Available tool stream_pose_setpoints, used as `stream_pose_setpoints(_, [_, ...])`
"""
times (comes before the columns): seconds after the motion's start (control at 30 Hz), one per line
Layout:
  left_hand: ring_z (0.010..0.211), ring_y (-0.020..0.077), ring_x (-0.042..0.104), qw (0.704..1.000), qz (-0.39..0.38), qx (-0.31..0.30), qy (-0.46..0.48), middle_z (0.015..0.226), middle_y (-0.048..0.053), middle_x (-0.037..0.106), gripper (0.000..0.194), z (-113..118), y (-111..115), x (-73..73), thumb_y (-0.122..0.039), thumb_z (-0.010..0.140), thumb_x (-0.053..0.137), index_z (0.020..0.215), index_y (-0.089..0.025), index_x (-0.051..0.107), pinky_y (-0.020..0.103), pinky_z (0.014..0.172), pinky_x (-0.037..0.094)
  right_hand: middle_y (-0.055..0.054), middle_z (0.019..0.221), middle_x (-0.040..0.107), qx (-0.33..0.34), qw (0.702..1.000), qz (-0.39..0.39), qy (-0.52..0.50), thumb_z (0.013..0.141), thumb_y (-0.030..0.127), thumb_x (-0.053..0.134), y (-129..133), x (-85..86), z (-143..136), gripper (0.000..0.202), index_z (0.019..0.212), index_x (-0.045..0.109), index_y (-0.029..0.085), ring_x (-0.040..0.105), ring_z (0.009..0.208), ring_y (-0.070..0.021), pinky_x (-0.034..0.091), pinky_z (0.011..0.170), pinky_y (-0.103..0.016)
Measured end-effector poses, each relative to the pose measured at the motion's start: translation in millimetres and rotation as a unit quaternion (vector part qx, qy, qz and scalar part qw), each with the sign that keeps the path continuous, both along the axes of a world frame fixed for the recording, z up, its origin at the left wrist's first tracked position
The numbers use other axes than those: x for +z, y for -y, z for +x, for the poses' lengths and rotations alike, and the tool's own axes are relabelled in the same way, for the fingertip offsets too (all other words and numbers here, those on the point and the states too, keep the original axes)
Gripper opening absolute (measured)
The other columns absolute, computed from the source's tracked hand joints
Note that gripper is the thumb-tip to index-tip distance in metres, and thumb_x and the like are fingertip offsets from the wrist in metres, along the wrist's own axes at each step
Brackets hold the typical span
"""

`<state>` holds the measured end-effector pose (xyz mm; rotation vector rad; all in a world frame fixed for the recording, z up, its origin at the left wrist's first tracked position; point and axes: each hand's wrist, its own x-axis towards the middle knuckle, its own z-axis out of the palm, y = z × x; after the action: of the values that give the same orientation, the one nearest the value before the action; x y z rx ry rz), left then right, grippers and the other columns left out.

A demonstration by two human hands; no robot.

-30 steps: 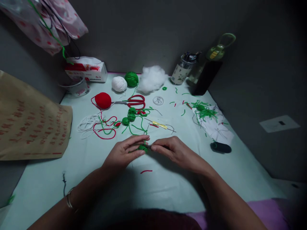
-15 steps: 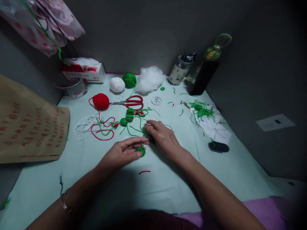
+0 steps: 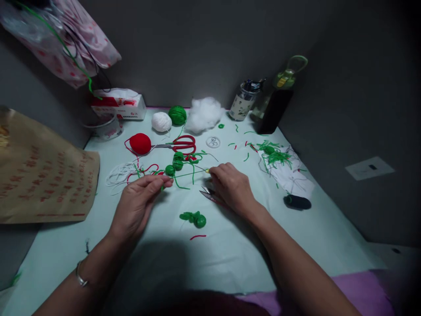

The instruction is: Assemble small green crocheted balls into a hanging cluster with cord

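So on the head cam I'm seeing the left hand [image 3: 136,202] pinching a green strand [image 3: 184,175] tight, the right hand [image 3: 232,189] is covering a yellow-handled tool [image 3: 207,170], can't tell if it's gripping, and the green knitted piece [image 3: 200,220] is lying on the table [image 3: 243,250] between them, nearer me

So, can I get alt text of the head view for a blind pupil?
Left hand pinching green yarn, right hand partly covering small scissors; a green crocheted piece lies between them on a pale tablecloth, with yarn balls beyond.

The near tablecloth [image 3: 210,267] leaves passage; beyond, green crochet [image 3: 199,220] obstructs.
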<state>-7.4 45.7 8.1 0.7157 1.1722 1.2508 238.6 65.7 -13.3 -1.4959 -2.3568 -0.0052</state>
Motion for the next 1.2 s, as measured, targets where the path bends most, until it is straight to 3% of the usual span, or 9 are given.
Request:
stream_pose_setpoints(0.27, [0.084, 0.0114, 0.072, 0.999, 0.023, 0.014, 0.022, 0.075, -0.003, 0.074, 0.022, -13.5, -4.7, 34.5, -0.035, 0.067, 0.09, 0.075, -0.02, 0.076, 0.016, 0.083, 0.056, -0.01, 0.094, 0.072, -0.209, 0.977, -0.009, -0.036, 0.091, 0.015, 0.051, -5.6, 10.8, 43.7, 0.018, 0.094, 0.068, 0.019, 0.059, 0.086, -0.0247, 0.03, 0.063, -0.031])
stream_pose_setpoints(0.43, [0.086, 0.0154, 0.073, 0.996, 0.027, -0.048, -0.065, 0.082, 0.001, 0.077, 0.024, -3.1, -9.9, 43.5, -0.04, 0.075, 0.084, 0.085, -0.02, 0.074, 0.021, 0.082, 0.055, -0.005, 0.079, 0.068, -0.24, 0.96, -0.006, -0.144, 0.092, 0.024, 0.051, -2.8, 23.1, 48.1, 0.014, 0.092, 0.065, 0.021, 0.054, 0.067, -0.0198, 0.032, 0.064, -0.031])
stream_pose_setpoints(0.53, [0.088, 0.0174, 0.072, 0.98, 0.069, -0.133, -0.131, 0.085, 0.002, 0.076, 0.025, 14.9, -19.3, 43.2, -0.043, 0.081, 0.078, 0.087, -0.019, 0.073, 0.027, 0.088, 0.053, -0.003, 0.075, 0.064, -0.222, 0.943, 0.029, -0.248, 0.092, 0.024, 0.051, 0.6, 31.4, 44.3, 0.01, 0.087, 0.06, 0.021, 0.055, 0.065, -0.0178, 0.038, 0.066, -0.03])
stream_pose_setpoints(0.77, [0.089, 0.0184, 0.068, 0.9, 0.241, -0.311, -0.188, 0.086, 0.005, 0.072, 0.023, 99.8, -76.8, 73.1, -0.039, 0.085, 0.072, 0.084, -0.016, 0.069, 0.031, 0.088, 0.05, 0.0, 0.08, 0.06, -0.163, 0.85, 0.231, -0.445, 0.094, 0.028, 0.058, 12.1, 45.1, 37.1, 0.008, 0.09, 0.059, 0.021, 0.06, 0.071, -0.0145, 0.048, 0.068, -0.029])
stream_pose_setpoints(0.87, [0.089, 0.0189, 0.069, 0.832, 0.332, -0.404, -0.184, 0.093, 0.006, 0.073, 0.034, 134.6, -112.3, 93.1, -0.034, 0.086, 0.07, 0.115, -0.017, 0.068, 0.032, 0.084, 0.05, 0.0, 0.08, 0.061, -0.159, 0.82, 0.263, -0.483, 0.095, 0.03, 0.06, 14.6, 42.4, 37.3, 0.01, 0.093, 0.06, 0.02, 0.061, 0.07, -0.0139, 0.05, 0.069, -0.03])
stream_pose_setpoints(0.93, [0.087, 0.0198, 0.068, 0.795, 0.372, -0.402, -0.262, 0.095, 0.006, 0.073, 0.051, 145.5, -133.4, 102.9, -0.027, 0.084, 0.072, 0.133, -0.02, 0.06, 0.031, 0.08, 0.048, 0.0, 0.08, 0.061, -0.162, 0.811, 0.267, -0.494, 0.095, 0.031, 0.06, 15.7, 40.2, 37.7, 0.011, 0.095, 0.06, 0.02, 0.062, 0.069, -0.014, 0.051, 0.069, -0.03])
stream_pose_setpoints(1.0, [0.079, 0.0196, 0.066, 0.766, 0.405, -0.358, -0.347, 0.082, 0.003, 0.072, 0.055, 143.6, -148.7, 108.0, -0.02, 0.082, 0.071, 0.135, -0.017, 0.059, 0.031, 0.075, 0.046, 0.0, 0.079, 0.061, -0.162, 0.813, 0.26, -0.495, 0.095, 0.03, 0.061, 17.0, 38.8, 37.5, 0.01, 0.095, 0.061, 0.02, 0.061, 0.069, -0.0142, 0.051, 0.068, -0.03])
stream_pose_setpoints(1.07, [0.072, 0.0188, 0.063, 0.741, 0.396, -0.341, -0.421, 0.074, 0.003, 0.07, 0.037, 129.9, -157.0, 107.0, -0.021, 0.083, 0.068, 0.12, -0.015, 0.069, 0.031, 0.073, 0.044, 0.0, 0.078, 0.061, -0.154, 0.822, 0.246, -0.49, 0.095, 0.027, 0.06, 18.9, 38.4, 36.3, 0.007, 0.094, 0.06, 0.02, 0.061, 0.069, -0.0143, 0.05, 0.068, -0.03])
stream_pose_setpoints(1.2, [0.076, 0.0195, 0.063, 0.691, 0.318, -0.371, -0.533, 0.082, 0.005, 0.072, 0.017, 81.2, -154.3, 83.9, -0.031, 0.081, 0.068, 0.087, -0.016, 0.074, 0.031, 0.072, 0.042, 0.0, 0.08, 0.061, -0.114, 0.851, 0.224, -0.462, 0.095, 0.018, 0.059, 24.6, 39.9, 31.1, 0.003, 0.094, 0.06, 0.02, 0.059, 0.07, -0.0139, 0.049, 0.069, -0.03])
